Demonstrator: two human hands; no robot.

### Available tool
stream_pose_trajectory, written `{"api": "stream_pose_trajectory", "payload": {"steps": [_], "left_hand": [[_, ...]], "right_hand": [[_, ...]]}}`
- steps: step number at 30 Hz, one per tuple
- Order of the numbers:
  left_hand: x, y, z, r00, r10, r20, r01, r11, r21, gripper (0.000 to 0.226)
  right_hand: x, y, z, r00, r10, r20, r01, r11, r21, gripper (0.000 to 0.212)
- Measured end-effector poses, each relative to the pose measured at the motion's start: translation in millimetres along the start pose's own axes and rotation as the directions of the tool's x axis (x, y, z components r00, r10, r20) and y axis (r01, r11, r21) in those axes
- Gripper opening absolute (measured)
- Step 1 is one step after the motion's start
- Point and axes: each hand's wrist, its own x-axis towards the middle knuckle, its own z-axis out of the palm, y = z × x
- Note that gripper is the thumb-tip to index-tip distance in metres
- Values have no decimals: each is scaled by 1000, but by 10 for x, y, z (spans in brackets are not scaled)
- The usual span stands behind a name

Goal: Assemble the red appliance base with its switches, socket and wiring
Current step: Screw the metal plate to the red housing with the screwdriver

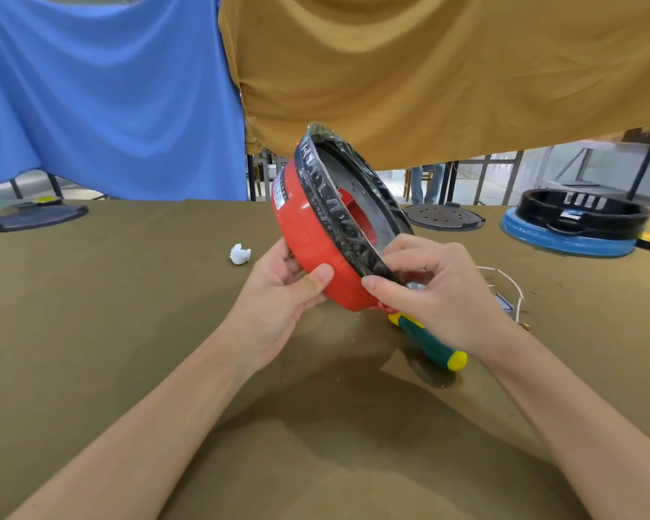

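Observation:
The red appliance base (308, 234) is a round red shell with a dark, taped rim, held tilted on edge above the table. My left hand (278, 294) grips its lower red wall, thumb across the outside. My right hand (424, 287) pinches the dark rim at the bottom right, fingers curled over the edge. A white wire (511, 283) loops on the table behind my right hand, partly hidden. A green and yellow screwdriver (432, 345) lies on the cloth under my right wrist.
A crumpled white scrap (240, 254) lies left of the base. A black ring on a blue disc (575, 223) stands at the far right. Dark round plates rest at the back left (34, 217) and behind the base (443, 216). Blue and tan cloths hang behind.

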Motion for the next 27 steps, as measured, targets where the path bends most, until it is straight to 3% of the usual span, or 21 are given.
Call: {"api": "stream_pose_trajectory", "payload": {"steps": [4, 9, 15, 19, 23, 27], "left_hand": [[-5, -5, 6, 1000, -13, -11, 13, 998, 62, 48], [-4, -1, 5, 998, -57, 14, 54, 986, 158, 42], [-7, 73, -41, 974, -197, 111, 205, 976, -69, 69], [-5, 47, 21, 987, -151, -63, 148, 988, -44, 60], [-8, 32, 7, 980, -106, -168, 92, 992, -84, 41], [-3, 19, 15, 974, -94, -206, 80, 994, -74, 45]], "right_hand": [[-22, 21, 36, 995, -96, 16, 97, 974, -205, 8], [-47, 77, 146, 954, -297, 26, 274, 839, -471, 7], [-43, 102, 210, 894, -428, 134, 391, 598, -699, 12], [-17, 138, 335, 851, -480, 210, 433, 417, -799, 9], [2, 178, 370, 858, -487, 163, 387, 403, -829, 22], [-15, 175, 411, 864, -459, 205, 392, 361, -846, 26]]}}
